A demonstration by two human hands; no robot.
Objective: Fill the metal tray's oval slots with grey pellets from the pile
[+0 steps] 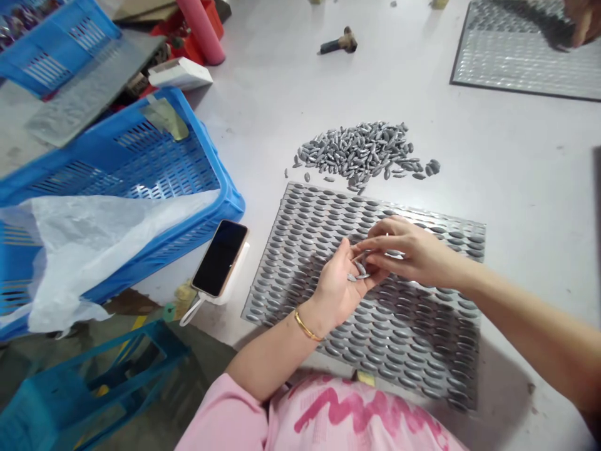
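My left hand (pixel 334 289), palm up and cupped, holds a few small grey oval pieces (pixel 359 270). Over it, my right hand (pixel 416 252) reaches in from the right with fingers bent together at the left palm. A grey oval piece (pixel 394 254) shows between the right fingers; their tips are partly hidden. Both hands are above a grey metallic panel (pixel 267 254) set with rows of similar oval pieces. Just behind the panel lies a loose pile of grey oval pieces (pixel 359 149), with a few strays around it.
At left stands a blue plastic basket (pixel 206 141) with white plastic sheeting (pixel 89 235). A phone (pixel 220 258) lies between basket and panel. A small dark-handled tool (pixel 339 42) lies farther back. At top right, another person's hand (pixel 582 22) is over a second panel (pixel 526 69).
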